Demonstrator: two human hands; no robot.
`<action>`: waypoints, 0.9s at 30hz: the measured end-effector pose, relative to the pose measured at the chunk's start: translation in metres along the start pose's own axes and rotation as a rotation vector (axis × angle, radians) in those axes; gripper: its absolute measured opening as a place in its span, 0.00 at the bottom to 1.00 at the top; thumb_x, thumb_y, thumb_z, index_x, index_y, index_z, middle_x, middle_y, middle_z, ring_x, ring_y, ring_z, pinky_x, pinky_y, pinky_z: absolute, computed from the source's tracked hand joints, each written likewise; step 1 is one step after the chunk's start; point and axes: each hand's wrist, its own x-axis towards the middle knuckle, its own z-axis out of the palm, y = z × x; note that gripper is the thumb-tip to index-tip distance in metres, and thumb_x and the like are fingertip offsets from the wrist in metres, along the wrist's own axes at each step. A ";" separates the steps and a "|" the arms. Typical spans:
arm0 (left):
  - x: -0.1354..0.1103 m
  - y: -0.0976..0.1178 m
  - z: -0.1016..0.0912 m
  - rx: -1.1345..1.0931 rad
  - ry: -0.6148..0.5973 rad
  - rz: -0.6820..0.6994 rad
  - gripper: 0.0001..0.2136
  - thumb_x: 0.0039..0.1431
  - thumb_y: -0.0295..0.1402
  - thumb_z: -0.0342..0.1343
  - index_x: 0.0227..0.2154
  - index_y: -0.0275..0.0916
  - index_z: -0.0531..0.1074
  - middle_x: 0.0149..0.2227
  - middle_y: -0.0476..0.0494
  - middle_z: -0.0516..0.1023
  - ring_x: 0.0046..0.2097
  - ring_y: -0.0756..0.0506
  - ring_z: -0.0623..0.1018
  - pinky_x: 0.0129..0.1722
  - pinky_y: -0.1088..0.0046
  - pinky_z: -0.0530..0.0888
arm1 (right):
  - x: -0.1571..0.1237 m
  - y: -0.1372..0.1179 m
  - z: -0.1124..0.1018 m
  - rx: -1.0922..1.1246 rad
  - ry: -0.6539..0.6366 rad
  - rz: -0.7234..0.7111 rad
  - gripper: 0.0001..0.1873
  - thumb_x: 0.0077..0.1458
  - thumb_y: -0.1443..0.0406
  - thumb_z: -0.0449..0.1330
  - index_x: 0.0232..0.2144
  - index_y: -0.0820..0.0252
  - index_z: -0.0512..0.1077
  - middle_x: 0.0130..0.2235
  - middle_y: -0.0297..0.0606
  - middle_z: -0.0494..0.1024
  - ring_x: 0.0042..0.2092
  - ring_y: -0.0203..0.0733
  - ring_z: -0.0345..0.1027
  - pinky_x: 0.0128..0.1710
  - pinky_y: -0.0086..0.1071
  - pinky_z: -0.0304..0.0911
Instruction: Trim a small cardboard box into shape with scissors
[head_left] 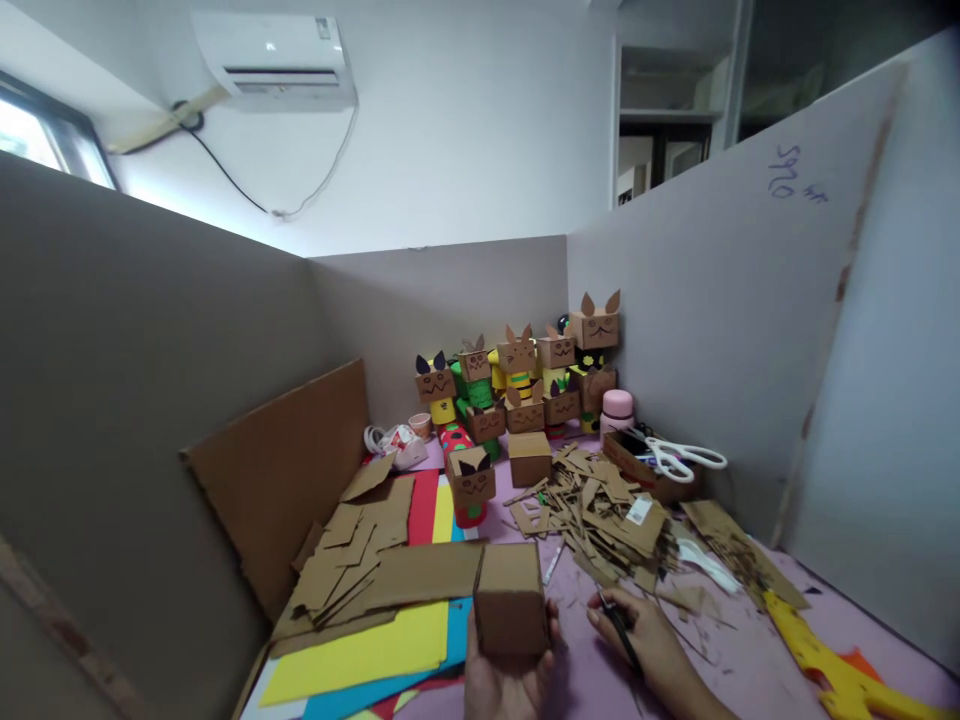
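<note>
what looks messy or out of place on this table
The cardboard scraps look messiest, strewn in a loose heap on the table beyond the right hand. The white-handled scissors also look askew, resting on the open carton with their handles jutting past its rim.

Held box (511,612) plain brown; held scissors (621,632) black; tabletop (589,685) mauve; bottle (618,404) pink.

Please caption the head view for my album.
Left hand holds a cardboard box, right hand a dark tool; cardboard figures beyond.
</note>
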 end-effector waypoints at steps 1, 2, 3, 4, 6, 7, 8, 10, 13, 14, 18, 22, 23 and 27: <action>0.001 -0.001 0.004 0.024 0.060 0.076 0.28 0.48 0.47 0.58 0.45 0.27 0.70 0.40 0.28 0.80 0.40 0.38 0.80 0.34 0.68 0.76 | -0.001 0.000 0.001 0.003 0.007 0.001 0.15 0.47 0.55 0.58 0.29 0.61 0.73 0.22 0.32 0.67 0.26 0.40 0.60 0.25 0.29 0.56; 0.002 -0.003 0.007 0.048 0.128 0.163 0.25 0.51 0.45 0.57 0.46 0.28 0.69 0.38 0.30 0.81 0.38 0.37 0.80 0.33 0.65 0.77 | -0.002 -0.001 0.002 0.008 0.010 0.001 0.15 0.47 0.54 0.58 0.30 0.61 0.72 0.22 0.32 0.67 0.26 0.40 0.60 0.25 0.29 0.56; 0.003 -0.003 0.009 0.067 0.192 0.248 0.23 0.54 0.41 0.56 0.48 0.31 0.68 0.35 0.33 0.82 0.36 0.38 0.81 0.32 0.64 0.77 | -0.004 -0.001 0.003 0.015 0.007 0.001 0.16 0.47 0.54 0.58 0.31 0.61 0.72 0.22 0.31 0.66 0.26 0.40 0.60 0.24 0.29 0.56; 0.005 -0.003 0.009 0.079 0.241 0.316 0.21 0.56 0.37 0.56 0.51 0.33 0.66 0.33 0.36 0.83 0.34 0.39 0.81 0.32 0.63 0.77 | -0.005 -0.001 0.004 0.024 -0.001 0.002 0.17 0.47 0.54 0.58 0.32 0.61 0.72 0.22 0.31 0.66 0.26 0.40 0.60 0.24 0.29 0.56; 0.009 -0.002 0.008 0.079 0.277 0.389 0.22 0.55 0.29 0.57 0.54 0.36 0.62 0.32 0.40 0.83 0.33 0.41 0.81 0.34 0.64 0.77 | -0.007 -0.004 0.005 0.043 -0.025 0.001 0.20 0.47 0.52 0.58 0.35 0.62 0.71 0.21 0.30 0.65 0.24 0.39 0.60 0.24 0.29 0.56; 0.010 -0.001 0.007 0.076 0.272 0.405 0.24 0.54 0.26 0.58 0.55 0.37 0.61 0.32 0.41 0.83 0.34 0.42 0.82 0.36 0.64 0.77 | -0.009 -0.007 0.006 0.059 -0.042 -0.005 0.22 0.46 0.52 0.58 0.37 0.63 0.71 0.21 0.30 0.66 0.25 0.39 0.61 0.24 0.30 0.57; 0.011 0.001 0.006 0.077 0.270 0.420 0.26 0.52 0.23 0.59 0.55 0.38 0.61 0.32 0.42 0.83 0.35 0.42 0.82 0.38 0.64 0.77 | -0.010 -0.011 0.006 0.079 -0.062 -0.016 0.24 0.45 0.51 0.59 0.40 0.63 0.71 0.23 0.31 0.67 0.26 0.40 0.62 0.26 0.30 0.58; 0.012 0.003 0.005 0.090 0.266 0.451 0.27 0.49 0.20 0.61 0.53 0.39 0.63 0.32 0.44 0.83 0.36 0.43 0.82 0.41 0.64 0.77 | -0.013 -0.024 0.006 0.147 -0.130 -0.054 0.29 0.42 0.51 0.61 0.44 0.62 0.70 0.31 0.36 0.72 0.33 0.43 0.66 0.31 0.31 0.61; 0.010 0.006 0.007 0.135 0.277 0.468 0.27 0.44 0.20 0.63 0.50 0.39 0.67 0.33 0.44 0.83 0.36 0.42 0.82 0.44 0.62 0.76 | -0.014 -0.048 0.003 0.078 -0.238 -0.143 0.29 0.39 0.51 0.63 0.43 0.62 0.73 0.35 0.39 0.72 0.35 0.44 0.65 0.34 0.32 0.60; 0.010 0.006 0.008 0.149 0.282 0.468 0.28 0.43 0.20 0.64 0.50 0.38 0.68 0.34 0.43 0.83 0.36 0.41 0.82 0.44 0.61 0.76 | -0.014 -0.055 0.000 0.026 -0.243 -0.179 0.28 0.40 0.51 0.63 0.41 0.62 0.74 0.35 0.39 0.73 0.35 0.44 0.65 0.35 0.33 0.60; 0.007 0.007 0.013 0.155 0.250 0.447 0.32 0.36 0.21 0.68 0.50 0.37 0.69 0.35 0.42 0.84 0.42 0.38 0.80 0.49 0.61 0.73 | -0.011 -0.071 -0.010 -0.198 -0.258 -0.203 0.27 0.39 0.50 0.64 0.41 0.59 0.75 0.35 0.39 0.73 0.36 0.46 0.66 0.35 0.32 0.57; 0.007 0.007 0.013 0.175 0.211 0.395 0.31 0.36 0.24 0.69 0.49 0.38 0.71 0.35 0.42 0.84 0.45 0.36 0.79 0.51 0.58 0.71 | -0.010 -0.075 -0.016 -0.361 -0.315 -0.212 0.24 0.38 0.52 0.67 0.40 0.51 0.76 0.35 0.36 0.73 0.36 0.45 0.66 0.33 0.31 0.54; 0.007 0.007 0.012 0.185 0.201 0.381 0.30 0.36 0.25 0.69 0.48 0.38 0.72 0.35 0.41 0.84 0.45 0.35 0.79 0.51 0.57 0.71 | -0.010 -0.075 -0.017 -0.381 -0.316 -0.208 0.24 0.38 0.52 0.68 0.40 0.50 0.75 0.35 0.35 0.73 0.36 0.44 0.66 0.33 0.31 0.54; 0.011 0.005 0.005 0.217 0.170 0.349 0.30 0.35 0.26 0.70 0.47 0.40 0.73 0.37 0.42 0.84 0.44 0.35 0.79 0.53 0.57 0.69 | -0.010 -0.078 -0.016 -0.422 -0.314 -0.176 0.24 0.38 0.55 0.69 0.41 0.49 0.75 0.34 0.34 0.73 0.35 0.43 0.66 0.32 0.30 0.53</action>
